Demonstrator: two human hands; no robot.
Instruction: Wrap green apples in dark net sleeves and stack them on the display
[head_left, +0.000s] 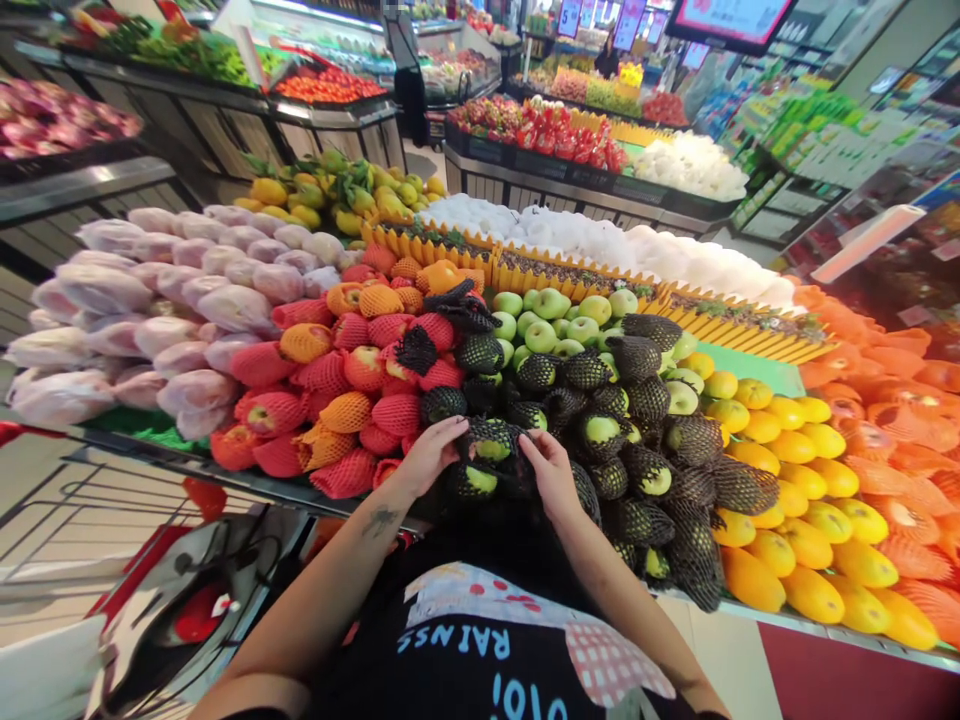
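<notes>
In the head view, a green apple in a black foam net point(491, 445) sits between my two hands at the front of the display. My left hand point(435, 455) pinches the net's left edge with fingertips and thumb. On the opposite side, my right hand point(551, 470) grips the net's right edge. The apple's green skin shows through the net's opening. Just below it lies another netted green apple point(480, 482). Bare green apples point(551, 320) are heaped farther back, with more black-netted ones point(604, 430) to the right.
Red and orange netted fruit point(349, 370) lies to the left, beyond it wrapped pale pink fruit point(172, 290). Yellow fruit point(806, 500) is stacked on the right. A yellow picket-style divider point(585, 285) runs behind the apples. A shopping cart point(67, 510) stands at lower left.
</notes>
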